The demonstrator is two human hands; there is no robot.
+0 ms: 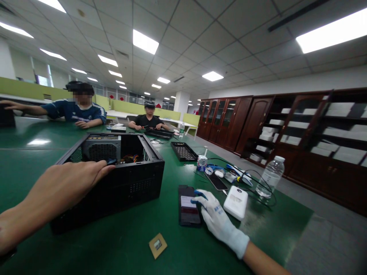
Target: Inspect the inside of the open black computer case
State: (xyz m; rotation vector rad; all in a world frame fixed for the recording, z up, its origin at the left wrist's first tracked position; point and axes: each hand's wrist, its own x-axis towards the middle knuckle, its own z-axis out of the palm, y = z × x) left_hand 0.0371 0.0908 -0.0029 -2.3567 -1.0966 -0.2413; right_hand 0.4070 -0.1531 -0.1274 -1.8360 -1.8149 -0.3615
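My bare left hand [83,173] lies over the near rim of a black computer case [134,179], its fingers together. A small dark thing shows at the fingertips, too unclear to name. Inside the open-topped case sit a power supply [103,149] and coloured cables [130,157]. My right hand [213,212], in a white glove with blue fingertips, reaches out over a dark phone [189,215] with a lit screen. Its fingers are spread, and the fingertips are at the screen's right side. On the green table, a square processor chip [157,245] lies in front of the case.
A white power bank [236,202], a second phone [217,181], tangled cables [243,173] and a water bottle [271,177] crowd the right side. Beyond the case is a black tray [185,151]. Two people [77,109] sit across the table [120,233].
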